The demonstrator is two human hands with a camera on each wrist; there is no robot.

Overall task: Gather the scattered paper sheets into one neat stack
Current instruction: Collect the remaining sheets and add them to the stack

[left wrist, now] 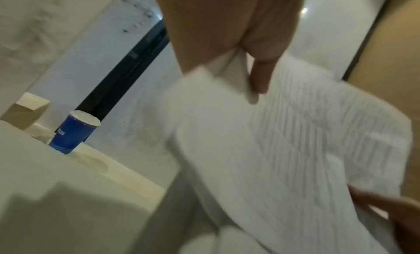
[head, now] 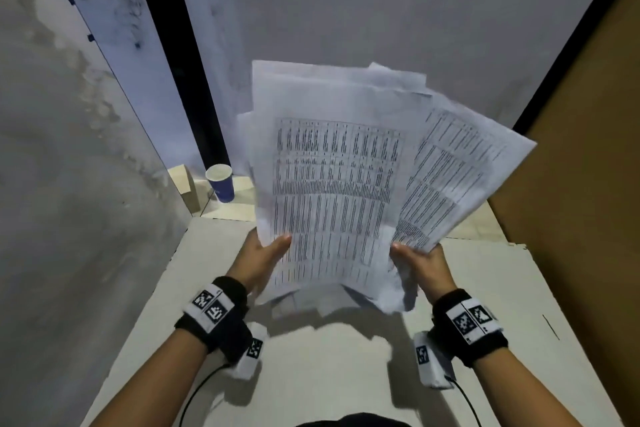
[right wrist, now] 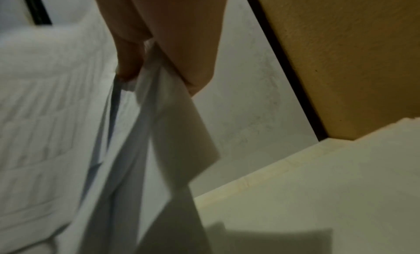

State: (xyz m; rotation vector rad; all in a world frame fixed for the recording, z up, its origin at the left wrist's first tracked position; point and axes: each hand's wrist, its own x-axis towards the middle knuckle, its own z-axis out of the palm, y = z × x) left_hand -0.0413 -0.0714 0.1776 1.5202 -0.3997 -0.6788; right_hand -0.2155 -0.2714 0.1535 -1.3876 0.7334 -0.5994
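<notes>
I hold a loose, fanned bundle of printed paper sheets (head: 332, 177) upright above the white table (head: 339, 364). My left hand (head: 266, 253) grips the bundle's lower left edge, thumb on the front sheet. My right hand (head: 420, 263) pinches the lower right edge, where several sheets (head: 457, 177) splay out to the right. In the left wrist view the left hand's thumb (left wrist: 261, 76) presses on the blurred sheets (left wrist: 284, 150). Seen from the right wrist, the sheets (right wrist: 147, 150) hang pinched between thumb and fingers (right wrist: 129, 63). The sheets' edges are uneven.
A blue paper cup (head: 221, 182) (left wrist: 72, 132) stands at the table's far left, beside a small beige block (head: 185, 187). A grey wall stands behind, a brown board (head: 581, 149) on the right, and a rough wall on the left.
</notes>
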